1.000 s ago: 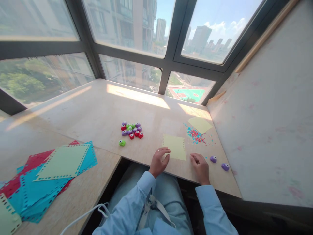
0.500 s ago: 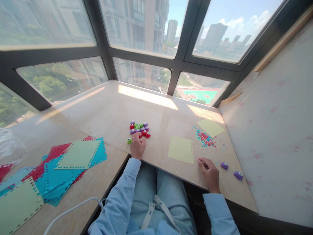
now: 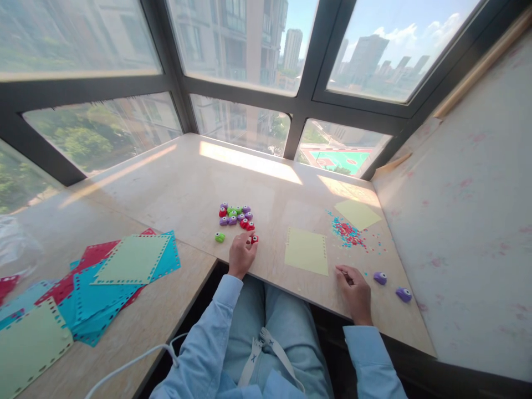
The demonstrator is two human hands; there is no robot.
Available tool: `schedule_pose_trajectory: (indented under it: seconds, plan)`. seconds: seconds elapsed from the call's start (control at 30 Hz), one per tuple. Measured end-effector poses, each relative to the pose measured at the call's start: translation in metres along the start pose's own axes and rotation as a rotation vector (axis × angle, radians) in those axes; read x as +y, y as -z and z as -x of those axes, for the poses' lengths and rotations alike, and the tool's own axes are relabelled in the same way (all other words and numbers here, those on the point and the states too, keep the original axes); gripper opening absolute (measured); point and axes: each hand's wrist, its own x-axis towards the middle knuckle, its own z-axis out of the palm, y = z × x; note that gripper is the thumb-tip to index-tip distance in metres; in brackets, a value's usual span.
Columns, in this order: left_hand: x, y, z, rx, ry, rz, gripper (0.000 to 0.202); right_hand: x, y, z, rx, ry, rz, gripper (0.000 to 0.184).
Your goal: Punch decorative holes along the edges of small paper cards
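My left hand (image 3: pixel 241 256) pinches a small red craft punch (image 3: pixel 254 239) just above the table, in front of a cluster of craft punches (image 3: pixel 233 214) in purple, green and red. A single green craft punch (image 3: pixel 219 237) sits apart, left of that hand. My right hand (image 3: pixel 354 291) rests at the table's front edge with its fingers curled in; whatever they may hold is hidden. Close to its fingertips is the corner of a pale yellow sheet (image 3: pixel 306 251), which has small holes along its left and right sides. Two purple craft punches (image 3: pixel 379 278) lie to its right.
Red and blue paper bits (image 3: pixel 348 233) are scattered beside another yellow sheet (image 3: pixel 358 214). Punched blue, red and pale sheets (image 3: pixel 133 258) overlap on the left. A clear plastic bag (image 3: pixel 16 246), a white cable (image 3: pixel 124 366), windows and a papered wall (image 3: pixel 461 233) surround the table (image 3: pixel 174 188).
My left hand has drawn a red craft punch out of the cluster, moving right and slightly towards me. My right hand has stayed in place.
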Motion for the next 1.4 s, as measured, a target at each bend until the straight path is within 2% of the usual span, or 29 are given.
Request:
schedule_pose_trajectory:
  seconds: [0.13,0.27,0.5,0.63,0.9,1.2,1.4]
  plan:
    - [0.011,-0.013,0.004,-0.101,-0.076,0.092,0.031,-0.002,0.001,0.0,-0.002,0.004,-0.001,0.033]
    - [0.024,-0.026,0.007,-0.153,-0.136,0.107,0.034,-0.004,0.001,0.0,0.009,0.013,-0.004,0.032]
    - [0.038,-0.035,0.009,-0.238,-0.139,0.013,0.03,-0.006,0.0,0.0,0.007,0.008,-0.011,0.032]
    - [0.045,-0.035,0.008,-0.289,-0.106,-0.12,0.028,-0.007,0.001,0.0,0.01,-0.003,-0.014,0.032]
    - [0.05,-0.038,0.005,-0.32,-0.077,-0.22,0.032,-0.006,0.0,0.001,-0.003,0.04,0.039,0.032]
    - [0.051,-0.04,0.005,-0.34,-0.086,-0.258,0.032,-0.012,-0.002,0.002,-0.108,0.284,0.153,0.03]
    - [0.059,-0.043,0.003,-0.351,-0.06,-0.308,0.031,-0.012,-0.003,0.004,-0.118,0.242,0.098,0.028]
